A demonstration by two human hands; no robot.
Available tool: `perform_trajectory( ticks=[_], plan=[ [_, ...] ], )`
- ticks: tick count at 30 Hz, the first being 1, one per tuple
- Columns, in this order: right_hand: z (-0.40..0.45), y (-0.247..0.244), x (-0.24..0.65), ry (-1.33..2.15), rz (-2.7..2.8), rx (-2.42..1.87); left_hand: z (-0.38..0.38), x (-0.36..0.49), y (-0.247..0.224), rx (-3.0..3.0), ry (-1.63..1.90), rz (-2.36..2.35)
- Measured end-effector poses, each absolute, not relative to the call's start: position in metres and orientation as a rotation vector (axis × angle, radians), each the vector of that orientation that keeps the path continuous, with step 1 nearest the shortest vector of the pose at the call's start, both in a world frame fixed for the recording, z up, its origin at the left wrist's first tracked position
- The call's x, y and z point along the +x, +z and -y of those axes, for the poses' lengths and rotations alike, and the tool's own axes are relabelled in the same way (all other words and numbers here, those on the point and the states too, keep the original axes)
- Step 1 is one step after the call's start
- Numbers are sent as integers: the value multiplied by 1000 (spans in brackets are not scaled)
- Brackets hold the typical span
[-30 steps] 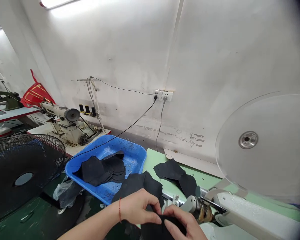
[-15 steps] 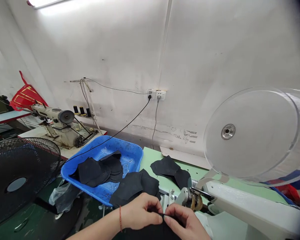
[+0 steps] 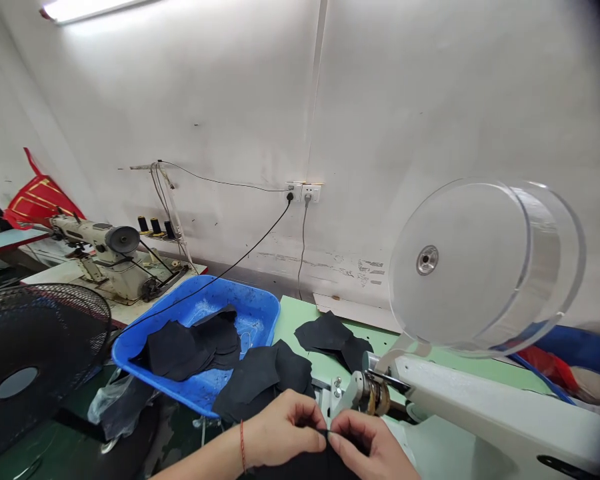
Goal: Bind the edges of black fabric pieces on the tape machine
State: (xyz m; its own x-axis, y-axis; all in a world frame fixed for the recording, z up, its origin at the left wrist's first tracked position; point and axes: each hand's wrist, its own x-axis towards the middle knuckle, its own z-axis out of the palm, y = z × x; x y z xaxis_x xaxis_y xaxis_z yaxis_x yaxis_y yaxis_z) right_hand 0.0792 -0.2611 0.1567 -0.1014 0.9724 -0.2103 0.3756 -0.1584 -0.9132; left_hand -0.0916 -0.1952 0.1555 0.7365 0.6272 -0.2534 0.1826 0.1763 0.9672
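Observation:
My left hand (image 3: 287,430), with a red string at the wrist, pinches the edge of a black fabric piece (image 3: 300,467) between thumb and fingers. Close beside it, my right hand (image 3: 367,440) pinches the same edge, the two thumbs almost touching. The lower part of this fabric runs out of the bottom of the view. Just beyond my hands lies a stack of black fabric pieces (image 3: 260,377), partly over the rim of a blue tub (image 3: 200,393). The head of a white machine (image 3: 370,390) stands beyond my right hand.
More black pieces lie inside the tub and on the green tabletop (image 3: 293,320). A clear plastic reel (image 3: 470,267) stands above the machine arm at right. On the left are a black fan (image 3: 40,373) and another sewing machine (image 3: 123,257). A black cord (image 3: 240,260) hangs across the tub.
The view has shifted a little to the right, so the surroundings sit further left. Both hands keep their pinch on the black fabric, nearly unmoved.

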Motion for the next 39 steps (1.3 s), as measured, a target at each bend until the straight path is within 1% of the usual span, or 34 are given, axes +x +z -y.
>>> perform_trajectory(
  ticks=[13, 17, 22, 30, 39],
  plan=[
    [260, 151, 86, 1272, 1417, -1519, 201, -75, 149, 1308, 478, -811],
    [262, 155, 86, 1220, 1413, -1481, 204, -72, 149, 1412, 535, -921],
    [264, 157, 86, 1102, 1465, -1604, 208, -70, 150, 1509, 549, -982],
    [262, 152, 87, 1240, 1342, -1519, 208, -67, 141, 1420, 581, -917],
    [263, 159, 93, 1248, 1382, -1568, 207, -63, 140, 1429, 534, -957]
  ],
)
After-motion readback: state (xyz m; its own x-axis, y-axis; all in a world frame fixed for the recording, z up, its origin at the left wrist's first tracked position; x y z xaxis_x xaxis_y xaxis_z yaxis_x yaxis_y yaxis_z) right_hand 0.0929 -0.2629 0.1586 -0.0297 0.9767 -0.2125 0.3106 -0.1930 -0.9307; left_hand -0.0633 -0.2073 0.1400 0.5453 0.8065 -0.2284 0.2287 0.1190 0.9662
